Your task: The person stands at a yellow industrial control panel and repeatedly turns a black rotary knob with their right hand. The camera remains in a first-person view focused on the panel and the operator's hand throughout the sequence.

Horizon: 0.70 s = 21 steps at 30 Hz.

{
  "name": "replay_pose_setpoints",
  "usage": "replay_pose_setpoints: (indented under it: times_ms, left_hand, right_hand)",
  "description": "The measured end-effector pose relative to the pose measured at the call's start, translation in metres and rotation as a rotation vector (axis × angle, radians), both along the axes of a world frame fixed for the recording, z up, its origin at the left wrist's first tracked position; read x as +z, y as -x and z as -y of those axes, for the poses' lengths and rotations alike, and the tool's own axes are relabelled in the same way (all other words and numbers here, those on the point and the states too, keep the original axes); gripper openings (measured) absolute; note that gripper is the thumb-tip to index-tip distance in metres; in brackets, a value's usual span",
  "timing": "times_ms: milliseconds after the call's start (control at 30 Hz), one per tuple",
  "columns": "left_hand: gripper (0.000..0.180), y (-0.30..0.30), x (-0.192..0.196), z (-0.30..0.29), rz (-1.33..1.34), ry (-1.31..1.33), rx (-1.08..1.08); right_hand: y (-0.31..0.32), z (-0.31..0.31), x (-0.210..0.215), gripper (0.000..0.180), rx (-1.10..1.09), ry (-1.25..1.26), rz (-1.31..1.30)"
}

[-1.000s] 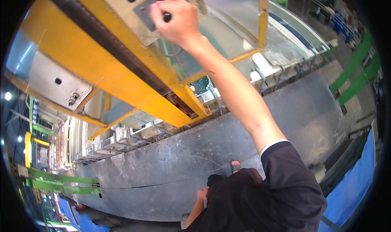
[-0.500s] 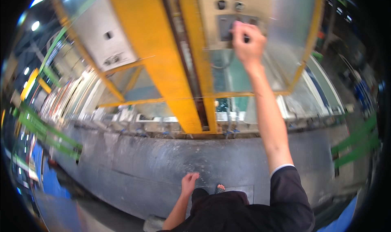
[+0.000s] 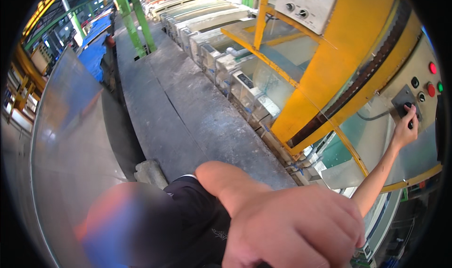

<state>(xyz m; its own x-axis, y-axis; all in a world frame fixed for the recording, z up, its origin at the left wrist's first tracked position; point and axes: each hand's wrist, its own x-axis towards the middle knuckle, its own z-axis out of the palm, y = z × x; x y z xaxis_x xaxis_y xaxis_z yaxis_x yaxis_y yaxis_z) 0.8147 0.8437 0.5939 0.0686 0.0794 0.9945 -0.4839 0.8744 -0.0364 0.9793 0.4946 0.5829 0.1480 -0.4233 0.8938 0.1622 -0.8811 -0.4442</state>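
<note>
My right hand (image 3: pixel 406 129) is up on the grey panel (image 3: pixel 406 103), with buttons (image 3: pixel 431 88) close all around it. The thick yellow beam (image 3: pixel 339 65) blocks the way to its left. My left hand (image 3: pixel 292 225) is low and very close. The concrete walkway (image 3: pixel 188 108) beside the machine has wide open room.

Grey concrete floor (image 3: pixel 188 108), green pillars (image 3: pixel 134 18), yellow machine frame (image 3: pixel 329 65)

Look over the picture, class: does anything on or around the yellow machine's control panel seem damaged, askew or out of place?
Nothing stands out. The right hand grips a black knob on the control panel, whose buttons look intact. The left hand is a fist close to the camera.
</note>
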Motion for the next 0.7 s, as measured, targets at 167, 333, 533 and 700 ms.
replay_pose_setpoints:
  times_ms: [167, 333, 533, 700]
  left_hand:
    - [0.032, 0.003, 0.000, -0.004, -0.023, -0.037, -0.005]
    - [0.018, -0.013, 0.001, -0.005, -0.044, -0.045, 0.248]
    - [0.015, -0.002, 0.009, 0.004, 0.182, 0.145, 0.859]
    - [0.017, 0.014, 0.010, 0.025, 0.101, 0.226, 1.227]
  right_hand:
    - [0.013, 0.005, 0.003, 0.030, -0.015, -0.044, -0.022]
    - [0.014, 0.001, 0.006, 0.029, 0.010, -0.025, 0.016]
    - [0.017, 0.002, 0.005, 0.026, -0.005, 0.024, 0.064]
    - [-0.003, -0.004, -0.008, 0.021, 0.033, 0.068, 0.070]
